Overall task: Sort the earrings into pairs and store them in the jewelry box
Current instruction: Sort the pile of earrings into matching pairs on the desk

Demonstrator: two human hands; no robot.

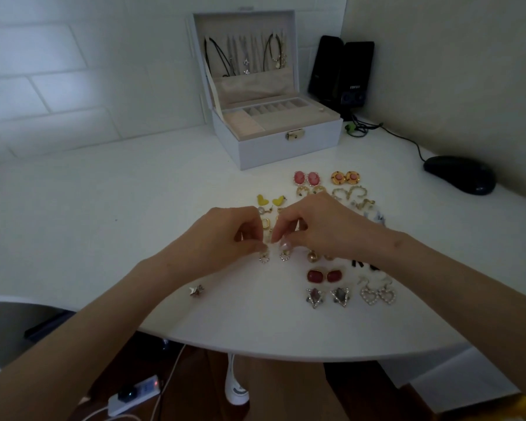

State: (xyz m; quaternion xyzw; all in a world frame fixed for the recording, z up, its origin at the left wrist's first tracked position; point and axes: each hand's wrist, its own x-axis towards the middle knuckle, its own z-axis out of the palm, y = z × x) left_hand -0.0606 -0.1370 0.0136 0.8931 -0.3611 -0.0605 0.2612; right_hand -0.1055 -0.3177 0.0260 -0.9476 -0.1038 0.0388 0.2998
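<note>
On the white table, my left hand (228,235) pinches a small round pearl earring (264,257), and my right hand (319,229) pinches its twin (285,255) right beside it. Both earrings touch the table. Around them earrings lie in pairs: pink ovals (306,178), orange rounds (345,177), yellow hearts (271,200), dark red rectangles (324,275), silver stars (328,296), pearl hearts (378,294). A single silver star earring (196,290) lies apart at the left. The open white jewelry box (274,141) stands behind, with necklaces hanging in its lid.
Black speakers (342,71) stand right of the box, with a cable running to a black mouse (460,174) at the far right. The table's curved front edge (286,355) is close to me. A power strip (134,393) and cables lie on the floor below.
</note>
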